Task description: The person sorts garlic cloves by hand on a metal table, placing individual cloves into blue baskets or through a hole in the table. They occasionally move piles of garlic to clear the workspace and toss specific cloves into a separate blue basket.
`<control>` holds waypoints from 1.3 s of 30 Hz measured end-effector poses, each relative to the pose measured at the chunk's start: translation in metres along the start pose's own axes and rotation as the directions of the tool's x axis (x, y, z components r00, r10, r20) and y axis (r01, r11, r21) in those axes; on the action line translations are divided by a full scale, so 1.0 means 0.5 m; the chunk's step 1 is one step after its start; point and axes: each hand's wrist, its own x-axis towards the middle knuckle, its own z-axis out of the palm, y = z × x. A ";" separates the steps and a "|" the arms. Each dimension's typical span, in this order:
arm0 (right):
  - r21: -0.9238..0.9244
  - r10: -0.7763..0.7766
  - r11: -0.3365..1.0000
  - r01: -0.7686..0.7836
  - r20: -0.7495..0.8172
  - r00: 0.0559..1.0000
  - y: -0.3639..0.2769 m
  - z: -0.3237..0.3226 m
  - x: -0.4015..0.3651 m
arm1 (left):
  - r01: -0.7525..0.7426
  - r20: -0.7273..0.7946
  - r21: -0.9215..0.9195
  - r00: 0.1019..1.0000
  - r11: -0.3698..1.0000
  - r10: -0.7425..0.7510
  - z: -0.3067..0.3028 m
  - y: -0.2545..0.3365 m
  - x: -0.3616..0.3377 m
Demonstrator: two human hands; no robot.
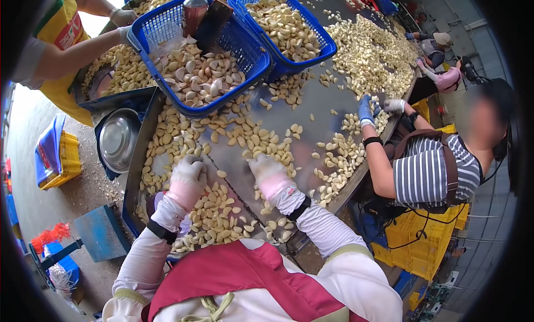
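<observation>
Peeled garlic cloves (217,211) lie across the metal table (239,180) before me. My left hand (189,174), in a white glove, rests among cloves on the left with its fingers curled under; what they hold, if anything, is hidden. My right hand (267,169), also gloved, is at the edge of another band of garlic cloves, its fingers bent down onto them. Its fingertips are hidden too. Between my hands a dark chain (236,194) lies on the metal. Beyond them stands a blue basket (167,99) with unpeeled cloves, a bottle (195,13) and a dark flat object (216,24).
A second blue basket (328,49) holds peeled cloves. At right a co-worker in a striped shirt (423,172) handles cloves; at upper left another person's hand (125,35) touches the first basket. A metal bowl (118,138) stands left of the table's raised edge.
</observation>
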 end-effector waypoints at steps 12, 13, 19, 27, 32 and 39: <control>0.177 -0.057 0.966 0.187 -0.560 0.827 0.065 -0.178 0.120 | 0.009 0.244 0.082 0.969 0.997 -0.029 -0.045 0.022 -0.003; 0.165 0.014 0.974 0.153 -0.723 0.691 0.062 -0.249 0.126 | -0.129 0.253 0.114 0.963 0.985 0.096 -0.033 0.032 0.001; -0.064 0.229 0.973 -0.220 0.313 0.922 0.126 -0.183 0.078 | -0.614 0.709 0.110 0.600 0.782 0.372 -0.020 0.108 -0.060; 0.549 -0.021 0.835 0.031 -0.025 0.999 0.027 -0.053 0.048 | -0.283 0.413 0.440 0.906 0.852 0.088 -0.082 -0.007 0.036; -0.091 0.264 0.964 -0.250 0.424 0.866 0.139 -0.104 -0.056 | 0.026 0.278 0.324 0.953 0.946 -0.121 -0.147 -0.046 -0.012; 0.367 -0.133 0.926 -0.087 0.535 0.834 -0.082 0.039 -0.184 | 0.952 0.800 -0.154 0.276 0.263 -0.532 -0.103 -0.079 -0.179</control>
